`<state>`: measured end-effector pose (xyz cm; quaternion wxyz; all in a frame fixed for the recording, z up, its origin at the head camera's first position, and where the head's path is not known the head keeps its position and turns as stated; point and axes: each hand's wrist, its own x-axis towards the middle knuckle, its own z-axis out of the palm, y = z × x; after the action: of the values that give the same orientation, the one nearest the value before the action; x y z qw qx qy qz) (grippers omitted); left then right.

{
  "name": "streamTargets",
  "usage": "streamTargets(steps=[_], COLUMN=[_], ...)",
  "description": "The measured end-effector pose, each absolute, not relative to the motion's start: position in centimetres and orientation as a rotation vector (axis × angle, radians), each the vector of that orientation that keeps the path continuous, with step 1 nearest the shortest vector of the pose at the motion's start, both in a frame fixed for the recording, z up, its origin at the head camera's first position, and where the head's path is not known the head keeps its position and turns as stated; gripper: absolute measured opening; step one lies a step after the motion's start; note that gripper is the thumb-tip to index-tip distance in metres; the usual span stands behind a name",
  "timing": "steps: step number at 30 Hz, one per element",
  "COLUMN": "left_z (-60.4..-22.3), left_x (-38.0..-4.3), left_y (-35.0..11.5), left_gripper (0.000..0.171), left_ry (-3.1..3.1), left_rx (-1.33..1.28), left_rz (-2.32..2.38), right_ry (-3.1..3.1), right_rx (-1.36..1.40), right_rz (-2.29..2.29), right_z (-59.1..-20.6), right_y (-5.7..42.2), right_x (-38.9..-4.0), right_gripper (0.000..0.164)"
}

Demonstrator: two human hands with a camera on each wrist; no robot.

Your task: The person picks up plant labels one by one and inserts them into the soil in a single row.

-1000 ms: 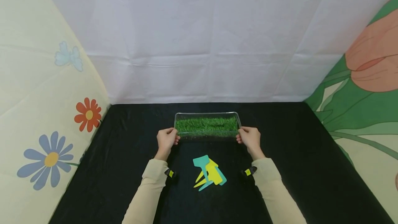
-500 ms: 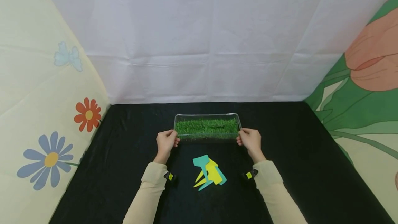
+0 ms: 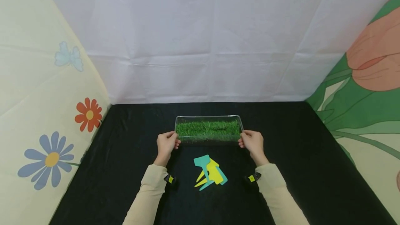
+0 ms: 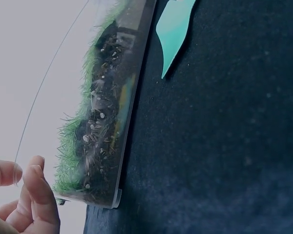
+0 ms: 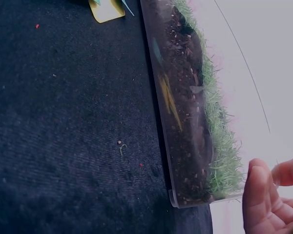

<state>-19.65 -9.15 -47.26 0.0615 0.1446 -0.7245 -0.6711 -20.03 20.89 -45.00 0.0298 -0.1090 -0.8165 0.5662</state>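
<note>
The left hand (image 3: 166, 146) and right hand (image 3: 253, 144) pinch the near corners of a clear grass planter (image 3: 207, 116) — long axis crosswise between them, neither hand closer — just beyond the plant labels (image 3: 215, 176).

- Tabletop (image 3: 300, 148): under black cloth (image 3: 106, 183), fine-ribbed up close.
- Teal tags (image 3: 201, 161) and yellow tags (image 3: 214, 175): overlapping in a loose pile, midway between the tabletop's left and right edges; a T-shaped teal one on top, yellow points turned toward the near-left corner; count unclear.
- Red specks (image 5: 37, 26) and a green shred (image 5: 122, 150): on the cloth.
- White sheet (image 3: 193, 41): upright behind the far edge, fold-creased.
- Cream curtain (image 3: 22, 93): along the left edge, printed with a pale butterfly (image 3: 69, 57), a red flower (image 3: 89, 115) above a larger blue flower (image 3: 50, 160).
- Right curtain (image 3: 375, 159): along the right edge, printed with a big pink bloom (image 3: 376, 56) over green leaves (image 3: 365, 108).
</note>
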Motion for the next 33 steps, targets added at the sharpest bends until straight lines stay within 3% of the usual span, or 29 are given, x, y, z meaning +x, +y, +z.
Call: streamTargets(steps=[33], left_z=[-47.3], left_x=[-18.1], left_y=[-9.3], left_gripper=[0.028], left_ry=[-2.163], left_rx=[0.414], left_rz=[-2.096], right_ry=[-2.557], right_rx=[-0.325], right_rz=[1.717], right_z=[-44.8], right_y=[21.2], right_x=[-18.8], right_gripper=[0.032])
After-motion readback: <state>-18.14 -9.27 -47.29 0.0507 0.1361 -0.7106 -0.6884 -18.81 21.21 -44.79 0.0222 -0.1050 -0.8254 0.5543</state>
